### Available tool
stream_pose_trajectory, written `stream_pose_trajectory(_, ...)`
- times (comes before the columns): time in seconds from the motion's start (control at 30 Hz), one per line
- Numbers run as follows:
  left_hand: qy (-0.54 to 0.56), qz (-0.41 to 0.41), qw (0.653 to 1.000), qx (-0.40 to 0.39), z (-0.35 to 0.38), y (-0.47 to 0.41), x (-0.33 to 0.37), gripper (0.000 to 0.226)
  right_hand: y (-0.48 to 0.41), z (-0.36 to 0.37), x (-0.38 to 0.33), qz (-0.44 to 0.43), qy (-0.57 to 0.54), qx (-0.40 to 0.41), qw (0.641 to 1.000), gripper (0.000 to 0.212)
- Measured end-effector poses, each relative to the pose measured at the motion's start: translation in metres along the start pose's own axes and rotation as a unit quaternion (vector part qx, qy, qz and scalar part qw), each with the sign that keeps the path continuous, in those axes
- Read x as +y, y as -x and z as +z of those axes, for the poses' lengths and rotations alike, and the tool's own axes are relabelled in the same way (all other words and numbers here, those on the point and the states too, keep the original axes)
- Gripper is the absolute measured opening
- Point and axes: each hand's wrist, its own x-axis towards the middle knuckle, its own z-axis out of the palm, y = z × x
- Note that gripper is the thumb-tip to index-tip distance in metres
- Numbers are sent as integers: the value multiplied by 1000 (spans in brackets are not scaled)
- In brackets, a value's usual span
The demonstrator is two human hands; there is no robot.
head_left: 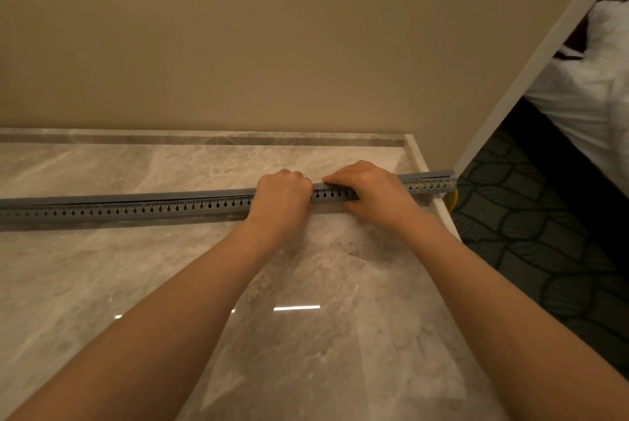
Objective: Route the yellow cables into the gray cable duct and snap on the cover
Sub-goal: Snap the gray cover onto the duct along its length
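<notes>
The gray cable duct lies across the marble worktop, its right end overhanging the edge (yellow cable shows there); left hand and right hand each close their grip on the duct, side by side; bare worktop lies nearer.

1. Looks like a hotel room or bedroom, not a workshop.
2. Polished grey marble surface with a raised rim, set against a plain beige wall.
3. White wall corner trim at right.
4. Past it: rumpled white bedding on a bed.
5. Dark carpet with a leaf pattern beside the bed.
6. Warm, dim indoor lighting.
</notes>
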Motion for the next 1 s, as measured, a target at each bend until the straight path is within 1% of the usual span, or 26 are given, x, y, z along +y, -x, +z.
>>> stream_pose_trajectory(0.2, 13, 1, 1000, 4, 2, 0, -2, 21, 6, -17, 22, 44, 52, -40, 997, 39)
stream_pose_trajectory(0.37, 9, 7, 1000, 0, 2, -1, -2, 20, 5, -20, 22, 40, 82, -35, 995, 40)
stream_pose_trajectory(0.57, 2, 9, 1000, -8, -1, -2, -2, 20, -3, -23, 22, 29, 104, -47, 993, 39)
stream_pose_trajectory(0.83, 12, 7, 1000, -23, -8, -4, -4, 15, -7, -26, 21, 27, 110, -56, 992, 34)
stream_pose_trajectory(1.0, 60, 1, 997, -39, -9, -11, -4, 12, -9, -27, 23, 30, 94, -54, 994, 37)
